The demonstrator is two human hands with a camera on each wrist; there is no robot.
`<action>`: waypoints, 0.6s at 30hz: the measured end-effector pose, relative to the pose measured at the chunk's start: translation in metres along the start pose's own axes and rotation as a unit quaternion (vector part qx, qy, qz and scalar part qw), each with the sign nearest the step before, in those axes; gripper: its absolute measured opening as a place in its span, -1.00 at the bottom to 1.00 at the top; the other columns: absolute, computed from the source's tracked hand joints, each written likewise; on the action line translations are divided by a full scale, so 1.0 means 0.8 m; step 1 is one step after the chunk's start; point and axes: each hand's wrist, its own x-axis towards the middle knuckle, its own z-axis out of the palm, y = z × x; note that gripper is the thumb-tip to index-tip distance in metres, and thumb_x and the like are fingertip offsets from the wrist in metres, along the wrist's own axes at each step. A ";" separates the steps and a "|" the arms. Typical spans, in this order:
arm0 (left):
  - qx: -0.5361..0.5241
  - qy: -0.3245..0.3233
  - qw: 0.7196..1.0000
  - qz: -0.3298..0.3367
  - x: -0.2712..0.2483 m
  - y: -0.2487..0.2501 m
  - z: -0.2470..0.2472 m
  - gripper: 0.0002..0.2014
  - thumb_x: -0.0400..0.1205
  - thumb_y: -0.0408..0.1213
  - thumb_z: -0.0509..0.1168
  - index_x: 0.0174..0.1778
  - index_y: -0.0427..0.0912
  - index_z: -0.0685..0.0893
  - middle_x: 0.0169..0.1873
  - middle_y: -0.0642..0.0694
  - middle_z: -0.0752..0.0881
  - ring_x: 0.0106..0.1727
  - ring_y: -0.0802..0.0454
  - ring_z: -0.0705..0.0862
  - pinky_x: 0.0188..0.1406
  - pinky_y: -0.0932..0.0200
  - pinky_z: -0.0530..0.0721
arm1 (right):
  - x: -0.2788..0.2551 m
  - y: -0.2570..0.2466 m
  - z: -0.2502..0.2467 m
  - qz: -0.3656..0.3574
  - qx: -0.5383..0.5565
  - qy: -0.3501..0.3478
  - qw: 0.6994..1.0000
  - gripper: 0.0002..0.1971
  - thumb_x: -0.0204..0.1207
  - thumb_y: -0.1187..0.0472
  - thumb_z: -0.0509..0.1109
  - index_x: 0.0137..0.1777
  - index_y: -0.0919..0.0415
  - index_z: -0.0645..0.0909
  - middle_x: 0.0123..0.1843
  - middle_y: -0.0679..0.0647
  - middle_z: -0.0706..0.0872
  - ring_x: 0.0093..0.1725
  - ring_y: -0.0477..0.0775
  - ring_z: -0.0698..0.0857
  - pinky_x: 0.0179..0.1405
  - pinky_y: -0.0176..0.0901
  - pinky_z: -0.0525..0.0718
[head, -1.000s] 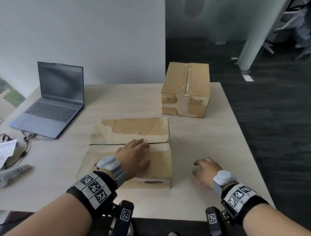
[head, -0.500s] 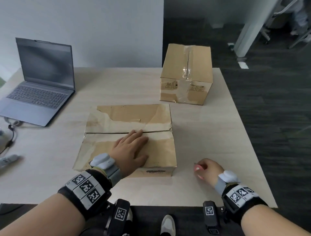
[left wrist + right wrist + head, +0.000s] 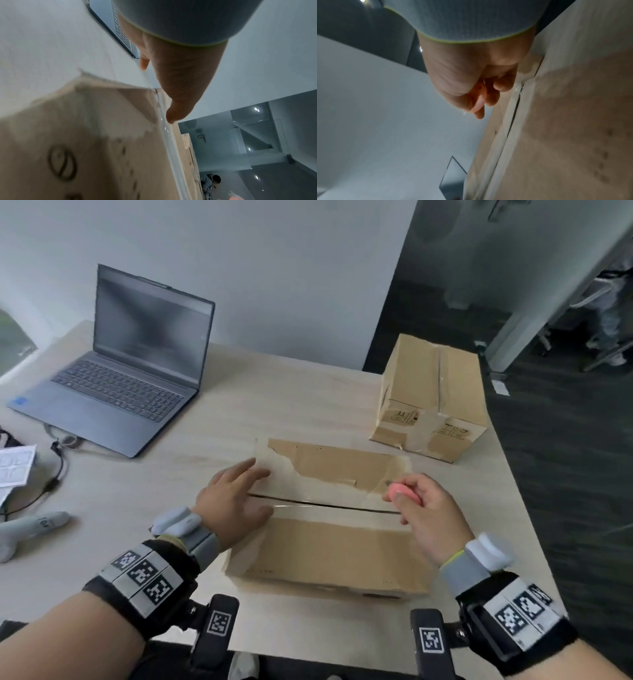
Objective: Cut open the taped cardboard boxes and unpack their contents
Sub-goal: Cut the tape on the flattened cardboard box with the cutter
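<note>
A flat cardboard box (image 3: 329, 549) lies near the table's front edge, its top seam (image 3: 322, 504) covered with clear tape. My left hand (image 3: 236, 501) rests flat on the box's left end with fingers spread; the box (image 3: 85, 135) and the hand (image 3: 180, 83) also show in the left wrist view. My right hand (image 3: 421, 508) hovers over the right end of the seam and grips a small pink cutter (image 3: 400, 494). In the right wrist view the cutter (image 3: 477, 97) sits between curled fingers beside the taped seam (image 3: 513, 115). A second, taller taped box (image 3: 431, 395) stands at the back right.
An open grey laptop (image 3: 126, 371) sits at the back left with a cable (image 3: 51, 474) trailing toward papers (image 3: 13, 467). A grey handheld device (image 3: 30, 525) lies at the left edge. The table (image 3: 308, 402) ends on the right at dark carpet.
My right hand rose from the table beside the box and now holds the pink cutter over the right end of the seam. My left hand slid to the box's left end.
</note>
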 end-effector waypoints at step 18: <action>-0.264 -0.087 0.959 0.058 0.039 -0.075 0.024 -0.11 0.12 0.38 0.60 0.27 0.88 0.22 0.57 0.18 0.39 0.56 0.21 0.44 0.58 -0.03 0.51 | 0.034 -0.072 0.211 -0.119 -0.255 -0.178 0.943 -0.83 0.58 0.16 0.43 0.10 -0.10 0.75 0.05 -0.21 0.61 0.05 -0.16 0.64 0.15 -0.17 0.62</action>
